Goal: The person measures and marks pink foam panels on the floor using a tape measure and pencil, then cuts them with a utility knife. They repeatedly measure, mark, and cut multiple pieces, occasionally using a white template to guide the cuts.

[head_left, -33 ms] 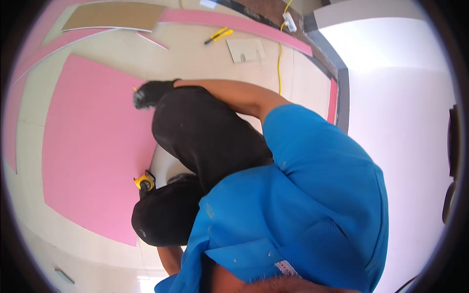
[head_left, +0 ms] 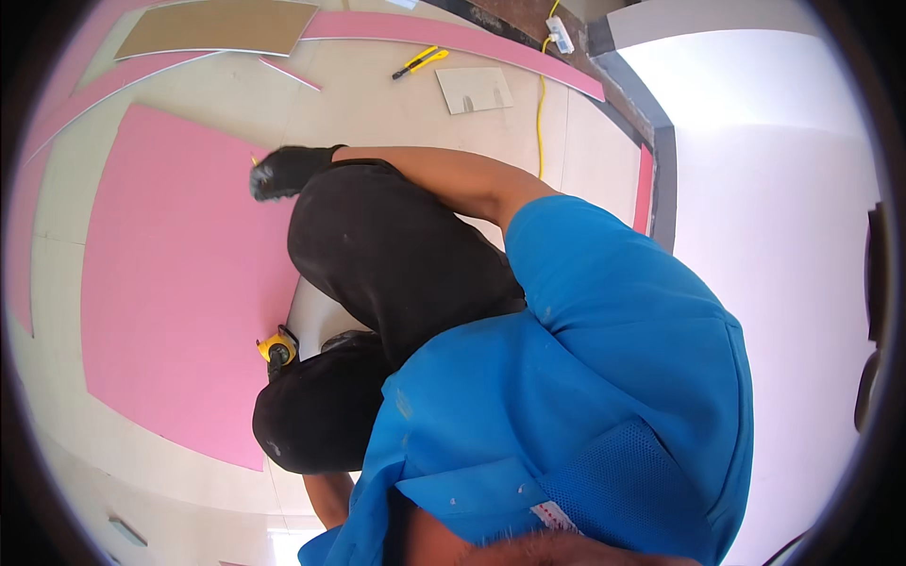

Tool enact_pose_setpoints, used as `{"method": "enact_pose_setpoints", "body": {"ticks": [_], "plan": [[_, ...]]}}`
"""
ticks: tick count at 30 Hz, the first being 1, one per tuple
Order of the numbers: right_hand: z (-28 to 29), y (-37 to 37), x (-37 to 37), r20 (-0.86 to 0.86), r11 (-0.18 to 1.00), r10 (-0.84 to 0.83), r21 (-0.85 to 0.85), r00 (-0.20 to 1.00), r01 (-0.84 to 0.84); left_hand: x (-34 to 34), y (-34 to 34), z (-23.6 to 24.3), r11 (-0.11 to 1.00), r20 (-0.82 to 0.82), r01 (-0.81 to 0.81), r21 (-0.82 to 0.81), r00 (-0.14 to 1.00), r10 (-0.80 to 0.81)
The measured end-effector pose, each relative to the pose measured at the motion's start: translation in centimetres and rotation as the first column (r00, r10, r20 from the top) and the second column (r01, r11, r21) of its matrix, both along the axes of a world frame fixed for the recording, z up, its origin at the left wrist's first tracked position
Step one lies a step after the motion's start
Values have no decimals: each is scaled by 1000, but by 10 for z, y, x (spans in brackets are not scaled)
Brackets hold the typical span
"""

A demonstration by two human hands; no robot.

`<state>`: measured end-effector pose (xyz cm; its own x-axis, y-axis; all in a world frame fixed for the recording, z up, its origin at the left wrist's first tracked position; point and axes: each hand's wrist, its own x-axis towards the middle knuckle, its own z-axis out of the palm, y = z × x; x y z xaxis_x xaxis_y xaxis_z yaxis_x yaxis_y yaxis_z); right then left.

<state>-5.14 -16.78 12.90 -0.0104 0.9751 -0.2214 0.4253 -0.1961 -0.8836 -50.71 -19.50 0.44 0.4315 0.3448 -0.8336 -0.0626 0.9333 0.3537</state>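
Observation:
My right hand (head_left: 279, 175), in a dark glove with grey fingers, is closed around a thin yellow item, perhaps a pencil, at the upper right edge of a large pink board (head_left: 179, 283). My left hand (head_left: 278, 363), mostly hidden behind my black-clad knee, grips a yellow tape measure (head_left: 274, 344) at the board's lower right edge. My knees are bent beside the board.
A yellow utility knife (head_left: 420, 62), a small pale panel (head_left: 472, 91), a brown board (head_left: 212, 26) and pink strips (head_left: 453, 38) lie on the tiled floor. A yellow cord (head_left: 542, 123) runs to a white power strip (head_left: 561, 34). A white wall (head_left: 774, 217) rises at right.
My right hand and right knee have shifted slightly up and left in the view. My left hand with the tape measure appears almost unmoved.

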Motion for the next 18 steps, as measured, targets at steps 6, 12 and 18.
{"method": "enact_pose_setpoints", "body": {"ticks": [6, 12, 18], "plan": [[-54, -63, 72, 101, 854, -520, 65, 848, 516, 26, -5, 15, 996, -67, 81, 44, 995, -78], [-94, -284, 254, 928, 821, -116, -110, 353, 560, 62, -16, 34, 981, -144, 183, 67, 974, -172], [-53, -297, 290, 814, 766, 407, -551, 413, 330, 93, -9, 86, 950, -302, 299, 88, 917, -261]]}}
